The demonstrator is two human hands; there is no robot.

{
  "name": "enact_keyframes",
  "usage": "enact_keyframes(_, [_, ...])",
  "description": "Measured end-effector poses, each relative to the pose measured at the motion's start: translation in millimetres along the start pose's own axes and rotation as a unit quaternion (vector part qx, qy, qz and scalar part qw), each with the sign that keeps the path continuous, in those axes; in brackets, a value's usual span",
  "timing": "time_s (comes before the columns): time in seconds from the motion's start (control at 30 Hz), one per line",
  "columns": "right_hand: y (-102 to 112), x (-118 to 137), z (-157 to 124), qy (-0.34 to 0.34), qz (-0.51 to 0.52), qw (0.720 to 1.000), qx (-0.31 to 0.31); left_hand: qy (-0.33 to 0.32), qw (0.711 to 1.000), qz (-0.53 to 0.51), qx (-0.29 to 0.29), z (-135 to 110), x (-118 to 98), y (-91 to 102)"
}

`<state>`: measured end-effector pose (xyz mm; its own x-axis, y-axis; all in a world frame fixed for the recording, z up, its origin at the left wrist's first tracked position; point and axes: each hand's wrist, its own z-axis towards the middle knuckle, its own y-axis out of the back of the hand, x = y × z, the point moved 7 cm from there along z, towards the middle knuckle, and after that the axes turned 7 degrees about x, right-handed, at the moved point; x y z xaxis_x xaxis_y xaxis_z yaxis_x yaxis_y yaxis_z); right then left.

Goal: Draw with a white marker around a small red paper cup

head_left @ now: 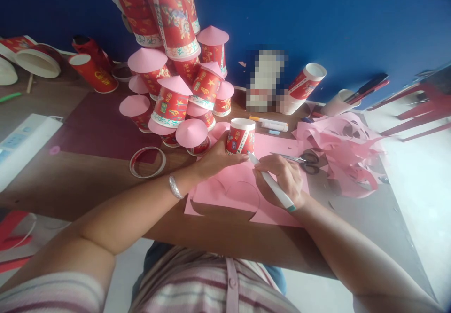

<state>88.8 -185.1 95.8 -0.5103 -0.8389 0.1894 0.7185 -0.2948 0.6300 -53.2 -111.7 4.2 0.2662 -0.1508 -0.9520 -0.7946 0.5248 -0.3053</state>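
Observation:
My left hand (220, 158) is closed around a red paper cup (240, 136) printed with gold patterns, its white rim facing up. In my right hand (283, 176) is a white marker pen (271, 185) with a green end, its tip touching or very near the cup's lower edge. Both hands are above sheets of pink paper (225, 198) with curved cut lines. Scissors (306, 160) with dark handles lie just beyond my right hand. Left of the cup, several red cups with pink paper cone tops (192, 133) stand close together.
Taller stacked cups (176, 24) rise behind, near the blue wall. Pink paper scraps (352, 153) are heaped on the right, by a cup holding pens (340, 104). A ring (147, 161) lies left of my hand. A white power strip (26, 146) sits far left.

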Motion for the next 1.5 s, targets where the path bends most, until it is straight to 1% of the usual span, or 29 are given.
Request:
enact_keyframes(0.1, [0, -1, -1, -0.002, -0.006, 1.0, 0.002, -0.006, 1.0, -0.01, 0.006, 0, -1, 0.6])
enact_keyframes(0.3, [1, 1, -1, 0.02, -0.023, 0.999, 0.016, -0.025, 0.998, -0.049, 0.021, 1, -8, -2.3])
enact_keyframes(0.43, [0, -1, -3, 0.022, -0.026, 0.999, 0.021, -0.035, 0.997, -0.055, 0.03, 1, -11, -5.0])
enact_keyframes(0.6, [-2, -5, -5, 0.005, -0.026, 0.999, 0.024, -0.035, 0.997, -0.055, 0.039, 1, -10, -5.1])
enact_keyframes(0.77, [-2, 1, -1, 0.022, 0.018, 1.0, 0.008, -0.007, 0.999, -0.04, 0.018, 0, -2, 0.5])
enact_keyframes(0.9, [-3, 3, 1, 0.028, 0.028, 0.999, 0.012, -0.002, 1.0, -0.022, 0.006, -1, 1, 3.0])
enact_keyframes(1.1, [-4, -2, -8, 0.029, -0.008, 0.999, 0.033, -0.01, 1.0, -0.025, 0.012, 1, -4, -2.3])
enact_keyframes(1.2, [-6, -6, -12, 0.011, -0.027, 0.999, 0.026, -0.011, 1.0, -0.014, 0.008, 1, -6, -3.9])
enact_keyframes(1.33, [-9, -6, -13, -0.002, -0.063, 0.998, 0.02, 0.004, 1.0, 0.006, -0.004, 1, -4, -2.4])
enact_keyframes(1.4, [-11, -8, -12, -0.01, -0.081, 0.996, 0.021, 0.004, 1.0, -0.012, 0.009, 1, -4, -3.5])
enact_keyframes(1.5, [-13, -15, -13, -0.027, -0.094, 0.995, 0.019, -0.018, 0.997, -0.049, 0.059, 0, -7, -8.3])
